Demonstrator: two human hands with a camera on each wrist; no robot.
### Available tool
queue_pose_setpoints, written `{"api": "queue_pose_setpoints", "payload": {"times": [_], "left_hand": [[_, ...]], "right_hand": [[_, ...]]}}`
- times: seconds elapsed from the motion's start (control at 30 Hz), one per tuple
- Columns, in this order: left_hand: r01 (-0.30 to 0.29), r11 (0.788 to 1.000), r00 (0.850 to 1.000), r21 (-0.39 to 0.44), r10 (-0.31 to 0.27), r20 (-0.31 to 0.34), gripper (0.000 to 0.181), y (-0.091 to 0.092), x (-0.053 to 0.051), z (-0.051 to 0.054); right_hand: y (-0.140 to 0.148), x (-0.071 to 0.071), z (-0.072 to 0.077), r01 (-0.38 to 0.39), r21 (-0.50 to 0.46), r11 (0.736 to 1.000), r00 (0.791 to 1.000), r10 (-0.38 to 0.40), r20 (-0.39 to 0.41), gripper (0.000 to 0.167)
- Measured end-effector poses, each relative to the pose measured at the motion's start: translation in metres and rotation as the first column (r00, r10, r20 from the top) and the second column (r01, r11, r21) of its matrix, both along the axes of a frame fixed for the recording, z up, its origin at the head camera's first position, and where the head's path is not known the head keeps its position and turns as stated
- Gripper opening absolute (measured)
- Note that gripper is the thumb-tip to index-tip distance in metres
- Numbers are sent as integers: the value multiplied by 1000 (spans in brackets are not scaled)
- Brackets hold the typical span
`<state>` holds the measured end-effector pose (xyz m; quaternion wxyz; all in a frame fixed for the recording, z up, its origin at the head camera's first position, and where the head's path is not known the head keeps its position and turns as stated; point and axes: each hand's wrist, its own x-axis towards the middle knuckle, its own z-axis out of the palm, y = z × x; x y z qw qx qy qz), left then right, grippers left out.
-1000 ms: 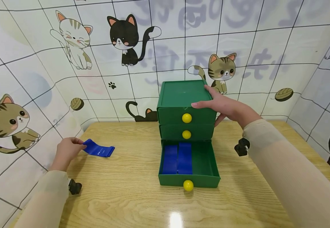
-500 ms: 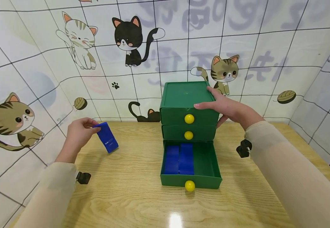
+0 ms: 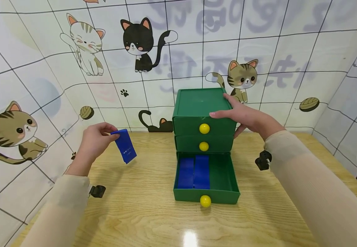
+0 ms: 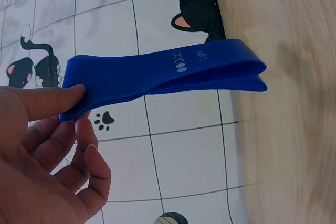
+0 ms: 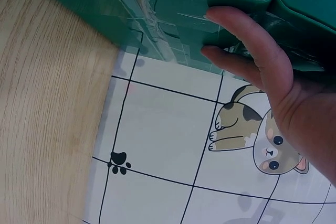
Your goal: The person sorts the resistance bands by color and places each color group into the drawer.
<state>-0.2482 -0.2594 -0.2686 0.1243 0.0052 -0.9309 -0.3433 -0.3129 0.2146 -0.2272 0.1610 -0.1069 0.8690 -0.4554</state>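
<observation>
My left hand (image 3: pixel 97 141) pinches one end of a blue resistance band (image 3: pixel 126 147) between thumb and fingers, above the left part of the table. The band hangs down at a tilt; in the left wrist view its flattened loop and printed dots show. Further right stands a green drawer unit (image 3: pixel 201 103) with yellow knobs. Its bottom drawer (image 3: pixel 223 173) is pulled out, with two blue bands (image 3: pixel 201 173) lying side by side in its left part. My right hand (image 3: pixel 240 113) rests on the unit's top right edge, thumb on top and fingers against the side (image 5: pixel 173 35).
The wooden table (image 3: pixel 147 209) runs up to a white wall covering (image 3: pixel 184 41) printed with cats and grid lines. Clear tape (image 5: pixel 147 14) crosses the drawer unit's side. The open drawer's front knob (image 3: pixel 205 201) sticks out toward me.
My left hand has lifted the band off the table and carried it rightward, so it now hangs from the fingers. The right hand keeps its place on the drawer unit.
</observation>
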Motion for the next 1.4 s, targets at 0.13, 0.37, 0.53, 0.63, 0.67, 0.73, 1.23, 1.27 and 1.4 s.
{"api": "queue_pose_setpoints", "payload": {"times": [0.13,0.37,0.53,0.63,0.67,0.73,1.23,1.27,1.4], "left_hand": [[22,1000,1000,-12,-23,-19,20,10,5,5],[62,998,998,-2,-62,-22,18,32,13,11],[87,996,996,-15,-87,-26,17,48,20,12],[98,995,995,-12,-99,-31,16,57,23,12],[104,994,994,-10,-105,-31,15,59,24,12],[116,993,993,5,-116,-36,15,65,26,12],[183,983,979,22,-180,-96,9,101,48,23],[189,982,978,23,-185,-99,9,104,49,24],[215,976,971,23,-211,-109,9,113,55,28]], "right_hand": [[-1,0,1,-2,0,1000,1000,2,-4,119],[-1,1,0,-5,7,1000,1000,5,-5,119],[1,1,0,-1,8,1000,1000,1,-2,119],[1,1,0,0,7,1000,1000,0,-3,119],[0,1,0,1,7,1000,1000,-1,-3,119],[0,1,0,2,6,1000,1000,-2,-3,119],[-1,4,2,3,-1,1000,1000,-3,-5,119],[-1,4,2,3,-2,1000,1000,-3,-5,119],[-1,3,1,1,-9,1000,1000,-1,-4,119]]}}
